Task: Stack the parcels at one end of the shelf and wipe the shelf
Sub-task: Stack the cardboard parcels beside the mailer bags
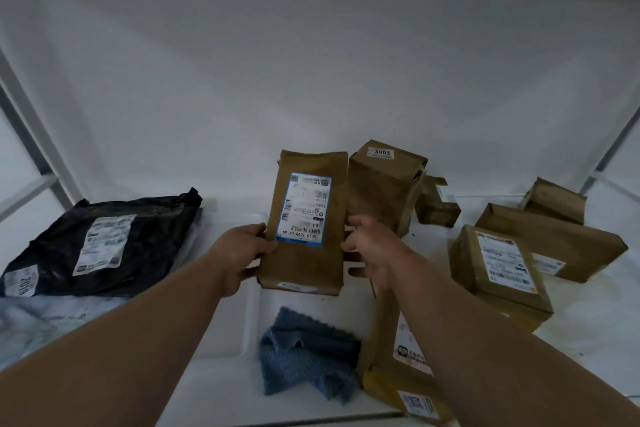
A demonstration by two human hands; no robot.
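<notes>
— White shelf [221,340] is carrying what, biggest first?

— Black bag [104,246] is lying at its left end, brown parcels crowding the right end, blue cloth [308,357] sitting crumpled near the front edge.

— And the hands?

— Both arms are reaching forward; left hand [239,253] and right hand [374,250] are gripping the brown parcel [304,218] by its sides, upright, above mid-shelf.

Both bare forearms reach forward. The left hand [242,253] and right hand [372,250] each grip a side of the parcel [304,222], fingers curled round its edges.
</notes>
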